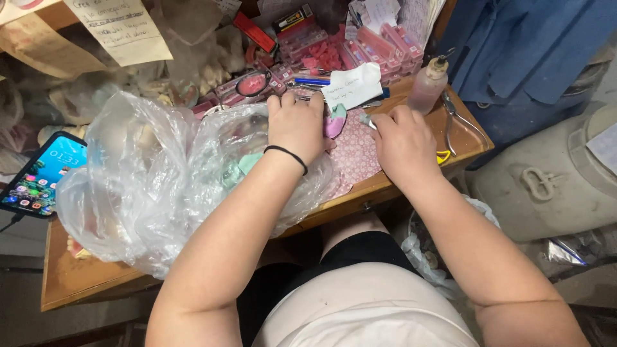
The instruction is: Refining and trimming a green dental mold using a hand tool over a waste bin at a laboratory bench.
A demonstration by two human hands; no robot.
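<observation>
The left hand is pinning a pink-and-green mould on the desk, fingers curled over it, steadying it. The right hand, just right, is pinching a small tool, fingers clamped, tip meeting the mould.

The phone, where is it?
In the head view the phone lies at the table's left edge, beside the clear plastic bag, screen lit.

Bare forearms, no sleeves in view. Left hand: thin black band round the wrist, looks like a hair tie. Right hand: wrist bare. White top, black shorts.
</observation>
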